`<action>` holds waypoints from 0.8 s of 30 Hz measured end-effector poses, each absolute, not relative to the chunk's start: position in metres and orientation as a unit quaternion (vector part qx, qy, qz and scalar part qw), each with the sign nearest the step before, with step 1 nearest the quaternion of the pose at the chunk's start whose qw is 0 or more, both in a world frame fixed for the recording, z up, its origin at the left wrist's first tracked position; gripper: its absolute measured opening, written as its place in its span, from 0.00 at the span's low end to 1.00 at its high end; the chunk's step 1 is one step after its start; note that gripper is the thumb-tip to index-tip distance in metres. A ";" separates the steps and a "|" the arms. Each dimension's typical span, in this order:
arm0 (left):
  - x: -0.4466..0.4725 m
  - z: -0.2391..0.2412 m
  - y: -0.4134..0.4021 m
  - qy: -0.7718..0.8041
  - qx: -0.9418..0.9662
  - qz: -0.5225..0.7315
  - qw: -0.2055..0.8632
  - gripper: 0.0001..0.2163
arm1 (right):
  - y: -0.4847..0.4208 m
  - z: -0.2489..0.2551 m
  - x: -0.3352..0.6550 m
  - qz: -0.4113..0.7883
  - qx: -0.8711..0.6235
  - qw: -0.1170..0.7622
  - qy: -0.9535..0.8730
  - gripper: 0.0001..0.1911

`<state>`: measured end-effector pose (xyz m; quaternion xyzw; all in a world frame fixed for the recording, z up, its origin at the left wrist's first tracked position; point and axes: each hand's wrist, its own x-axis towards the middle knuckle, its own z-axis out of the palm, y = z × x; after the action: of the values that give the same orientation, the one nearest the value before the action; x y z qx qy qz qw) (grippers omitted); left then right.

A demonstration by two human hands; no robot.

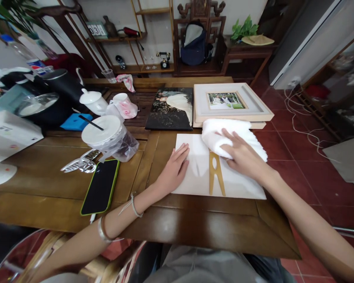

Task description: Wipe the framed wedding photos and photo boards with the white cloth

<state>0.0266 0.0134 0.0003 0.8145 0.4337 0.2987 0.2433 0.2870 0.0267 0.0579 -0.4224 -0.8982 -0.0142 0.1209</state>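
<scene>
A flat white board (191, 182) lies near the table's front edge, with a gold clothespin-shaped piece (211, 179) on its face. My left hand (173, 169) rests on the board's left edge, fingers stretched out and holding nothing. On the board's upper right, my right hand (238, 151) presses on and grips a folded white towel (224, 127), which hides that corner. The towel reaches past the board's right side. Just behind are a dark photo panel (172, 108) and a pale picture frame (202, 98) with a small photo in it.
To the left are a lidded cup with a straw (102, 131) in a plastic bag, a phone (100, 186) with a cable, and a shiny silver clip (82, 163). A white teapot (93, 101), a blue packet (76, 122) and a white box (11, 131) stand farther back.
</scene>
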 end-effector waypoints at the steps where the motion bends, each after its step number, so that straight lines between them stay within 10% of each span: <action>1: 0.026 0.000 0.013 0.433 0.815 0.300 0.243 0.19 | 0.032 0.056 0.284 -0.010 -0.419 0.113 -0.901 0.21; 24: 0.026 -0.001 0.013 0.429 0.816 0.301 0.244 0.20 | -0.097 0.104 0.286 0.148 -0.346 0.138 -0.916 0.19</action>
<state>0.0260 0.0134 -0.0008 0.8159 0.4295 0.3005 0.2441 0.2856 -0.0967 0.1043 -0.3459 -0.9162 0.1481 0.1379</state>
